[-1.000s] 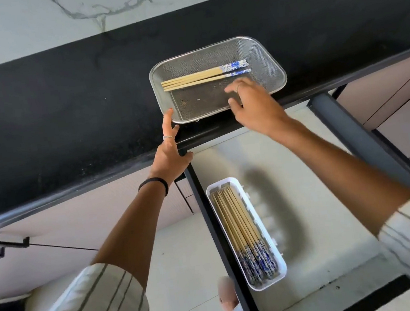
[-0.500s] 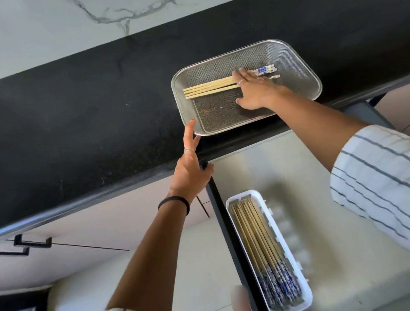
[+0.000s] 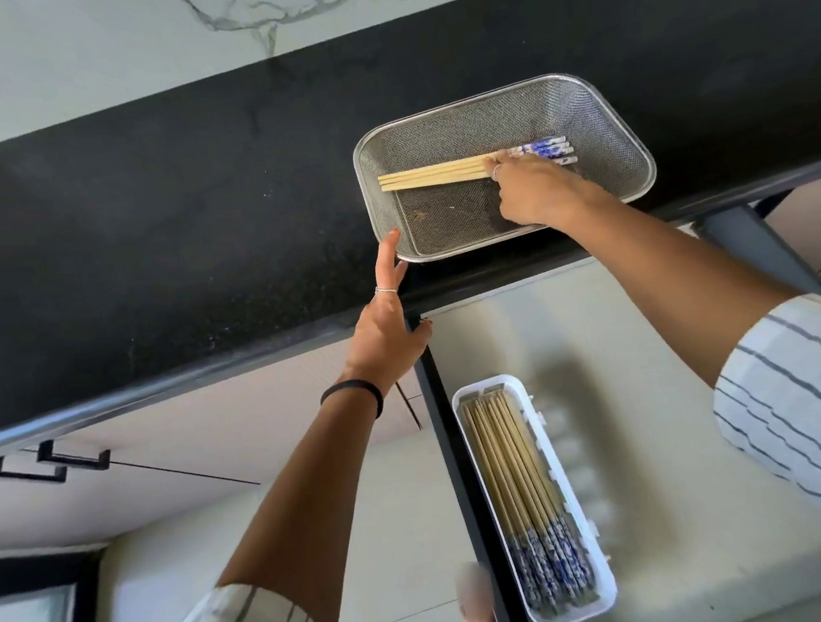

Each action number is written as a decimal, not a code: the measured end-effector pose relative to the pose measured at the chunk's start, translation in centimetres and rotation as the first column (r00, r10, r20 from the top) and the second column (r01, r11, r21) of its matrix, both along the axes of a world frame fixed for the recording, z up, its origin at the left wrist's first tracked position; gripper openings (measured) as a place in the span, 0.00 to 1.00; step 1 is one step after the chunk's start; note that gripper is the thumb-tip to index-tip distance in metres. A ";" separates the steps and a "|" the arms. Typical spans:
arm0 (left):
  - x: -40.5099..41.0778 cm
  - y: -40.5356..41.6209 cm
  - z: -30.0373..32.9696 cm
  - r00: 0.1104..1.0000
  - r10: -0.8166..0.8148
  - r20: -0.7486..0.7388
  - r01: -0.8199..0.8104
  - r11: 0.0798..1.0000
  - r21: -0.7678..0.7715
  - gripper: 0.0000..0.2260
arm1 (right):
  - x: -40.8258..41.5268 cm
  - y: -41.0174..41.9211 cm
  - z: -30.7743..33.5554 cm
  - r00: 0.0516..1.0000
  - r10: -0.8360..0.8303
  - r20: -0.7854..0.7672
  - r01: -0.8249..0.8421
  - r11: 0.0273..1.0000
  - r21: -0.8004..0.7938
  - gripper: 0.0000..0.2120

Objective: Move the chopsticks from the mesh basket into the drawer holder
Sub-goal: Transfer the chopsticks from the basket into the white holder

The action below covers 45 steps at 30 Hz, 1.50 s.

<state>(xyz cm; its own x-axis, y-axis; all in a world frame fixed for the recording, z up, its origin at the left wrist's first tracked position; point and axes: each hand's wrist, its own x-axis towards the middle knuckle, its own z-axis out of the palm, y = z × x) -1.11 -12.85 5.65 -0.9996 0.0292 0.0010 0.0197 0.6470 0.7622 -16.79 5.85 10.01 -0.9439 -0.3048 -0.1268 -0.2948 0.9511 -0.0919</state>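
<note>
Looking from the left of the frame, we see dark cabinet handles (image 3: 47,466) under the black counter (image 3: 130,231). The counter runs across the middle of the frame, and a pale marble wall (image 3: 108,53) sits above it in the upper part.

Next we come to our left hand (image 3: 382,332), near the middle of the frame. Its fingers are straight and loose, and it holds nothing. One fingertip touches the lower left corner of the mesh basket (image 3: 595,107). A thin ring is on that finger, and a black band (image 3: 351,393) goes round the wrist.

The mesh basket sits on the counter, in the upper right of the frame. A few chopsticks (image 3: 433,174) lie flat in it, side by side. Their plain wood ends point left and their blue and white ends point right.

Our right hand (image 3: 533,192) reaches into the basket from the right. Its fingers rest on the middle of the chopsticks. We cannot tell if the fingers curl round them or just press on top.

Lower down, right of the middle, the drawer (image 3: 634,335) is open. A white holder (image 3: 604,581) lies along its left side. Many more chopsticks (image 3: 517,478) lie packed in it, blue ends toward the bottom of the frame. Our striped sleeve (image 3: 814,416) fills the right edge.
</note>
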 end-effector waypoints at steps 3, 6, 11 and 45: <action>0.1 0.1 0.3 1.000 -0.004 0.010 0.004 1.000 -0.016 0.49 | 0.2 0.3 0.2 1.000 0.007 0.014 -0.007 1.000 0.016 0.27; 0.1 0.2 0.4 1.000 -0.003 0.016 0.003 1.000 -0.018 0.49 | 0.4 0.5 0.4 0.999 0.007 0.032 -0.007 1.000 0.017 0.27; -0.1 0.1 0.2 0.999 0.002 0.039 -0.001 1.000 -0.010 0.50 | 0.5 0.4 0.4 0.992 0.001 0.128 -0.004 1.000 0.019 0.31; -0.1 0.3 0.4 0.999 0.003 0.036 -0.001 0.999 -0.050 0.50 | -1.4 1.1 0.8 0.972 0.124 -0.201 -0.087 0.979 0.183 0.19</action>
<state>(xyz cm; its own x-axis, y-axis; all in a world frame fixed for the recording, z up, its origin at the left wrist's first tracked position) -1.24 -12.51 6.01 -0.9990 0.0260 -0.0362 -0.0086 0.6846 0.7289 -18.20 6.92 10.78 -0.9186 -0.3949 0.0120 -0.3892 0.9097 0.1452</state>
